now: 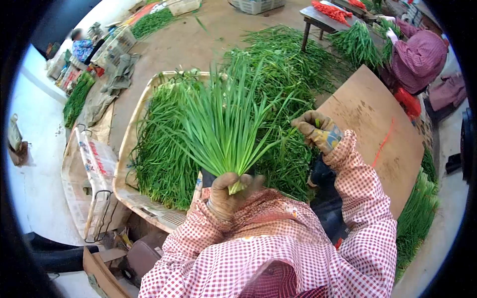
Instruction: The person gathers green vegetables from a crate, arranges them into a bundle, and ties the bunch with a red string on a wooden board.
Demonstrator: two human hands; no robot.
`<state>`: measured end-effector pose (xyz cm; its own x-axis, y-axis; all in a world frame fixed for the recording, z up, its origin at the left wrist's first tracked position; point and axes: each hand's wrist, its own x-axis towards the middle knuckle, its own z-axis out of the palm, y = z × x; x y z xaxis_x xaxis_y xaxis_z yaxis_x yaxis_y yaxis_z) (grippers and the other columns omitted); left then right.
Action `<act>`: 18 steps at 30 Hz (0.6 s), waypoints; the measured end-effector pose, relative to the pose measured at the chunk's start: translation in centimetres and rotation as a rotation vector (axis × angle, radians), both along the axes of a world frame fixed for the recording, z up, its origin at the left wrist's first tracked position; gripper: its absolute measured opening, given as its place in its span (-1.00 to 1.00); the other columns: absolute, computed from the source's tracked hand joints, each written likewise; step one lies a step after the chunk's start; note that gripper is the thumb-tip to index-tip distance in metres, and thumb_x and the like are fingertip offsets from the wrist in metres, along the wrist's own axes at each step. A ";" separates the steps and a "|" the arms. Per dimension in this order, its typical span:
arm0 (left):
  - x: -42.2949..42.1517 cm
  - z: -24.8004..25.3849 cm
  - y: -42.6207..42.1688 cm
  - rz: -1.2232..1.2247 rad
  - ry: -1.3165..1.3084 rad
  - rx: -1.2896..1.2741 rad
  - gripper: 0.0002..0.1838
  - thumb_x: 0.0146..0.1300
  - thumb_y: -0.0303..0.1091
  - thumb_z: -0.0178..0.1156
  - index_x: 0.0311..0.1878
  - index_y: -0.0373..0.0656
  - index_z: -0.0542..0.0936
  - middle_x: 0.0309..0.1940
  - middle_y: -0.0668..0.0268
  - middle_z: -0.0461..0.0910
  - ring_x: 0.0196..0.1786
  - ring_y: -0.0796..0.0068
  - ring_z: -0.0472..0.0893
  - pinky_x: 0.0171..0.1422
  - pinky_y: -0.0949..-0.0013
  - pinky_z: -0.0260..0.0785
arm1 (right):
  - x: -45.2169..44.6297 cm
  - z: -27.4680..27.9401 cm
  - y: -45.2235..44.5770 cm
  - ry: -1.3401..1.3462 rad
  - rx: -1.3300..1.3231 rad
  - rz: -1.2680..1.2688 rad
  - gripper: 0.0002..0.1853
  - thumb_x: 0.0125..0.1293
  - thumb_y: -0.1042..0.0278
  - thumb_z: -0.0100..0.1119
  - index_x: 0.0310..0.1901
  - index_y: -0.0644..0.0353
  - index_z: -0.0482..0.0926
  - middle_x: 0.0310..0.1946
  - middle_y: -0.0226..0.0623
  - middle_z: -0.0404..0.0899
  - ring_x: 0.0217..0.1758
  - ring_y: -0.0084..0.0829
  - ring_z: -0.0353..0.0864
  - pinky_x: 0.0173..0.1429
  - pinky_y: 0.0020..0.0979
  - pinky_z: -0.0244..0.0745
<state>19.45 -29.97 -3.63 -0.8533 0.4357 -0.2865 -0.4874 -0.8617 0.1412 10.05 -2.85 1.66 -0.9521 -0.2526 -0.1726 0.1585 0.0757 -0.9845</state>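
A fanned bunch of long green leafy stalks (229,126) stands upright in front of my chest, its pale ends gathered low. My left hand (226,194), in a dirty tan glove, is wrapped round those ends. To the right, my gloved right hand (317,130) has its fingers curled together at the tip of a thin green leaf. Under and left of the bunch, a cream plastic crate (130,130) holds more of the same greens (166,149). A large loose pile of greens (285,69) lies on the floor beyond.
A brown board (377,134) lies at the right, a red strand on it. Two co-workers sit farther off, one at upper right (417,62) beside a small table (330,17), one at upper left (83,48). An empty-looking white crate (94,184) stands at left.
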 end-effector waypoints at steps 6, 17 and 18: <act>-0.7 -0.8 3.3 -0.036 -0.157 0.094 -0.69 0.04 -0.45 0.23 -0.09 -0.14 0.51 -0.40 0.31 0.61 -0.23 0.32 0.60 0.42 -0.13 0.03 | 3.5 -0.2 -1.3 -0.111 -0.503 -0.017 -0.78 0.34 0.11 0.13 -0.18 0.07 0.47 -0.08 -0.29 0.60 -0.47 -0.64 0.54 -0.40 -0.57 0.45; -4.3 -0.8 6.1 0.046 -0.056 0.120 -0.87 0.04 -0.39 0.24 -0.46 -0.26 0.58 -0.50 0.17 0.62 -0.26 0.22 0.61 0.14 0.21 0.43 | 11.6 -1.3 -5.8 -0.345 -0.532 0.265 -0.75 0.29 0.23 0.20 -0.24 0.25 0.46 -0.32 -0.40 0.53 -0.24 -0.58 0.47 -0.10 -0.52 0.40; -5.0 -1.2 5.9 0.036 0.011 0.100 -0.87 0.03 -0.40 0.24 -0.51 -0.26 0.57 -0.51 0.17 0.61 -0.28 0.23 0.60 0.08 0.23 0.46 | 12.0 -1.5 -5.4 -0.346 -0.531 0.271 -0.75 0.29 0.23 0.20 -0.24 0.25 0.46 -0.32 -0.40 0.53 -0.24 -0.58 0.47 -0.10 -0.52 0.40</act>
<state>14.50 -24.03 -4.78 -0.8718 0.4306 -0.2336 -0.4547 -0.8887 0.0586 22.05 -8.24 0.14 -0.7556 -0.6086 -0.2422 0.5138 -0.3213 -0.7955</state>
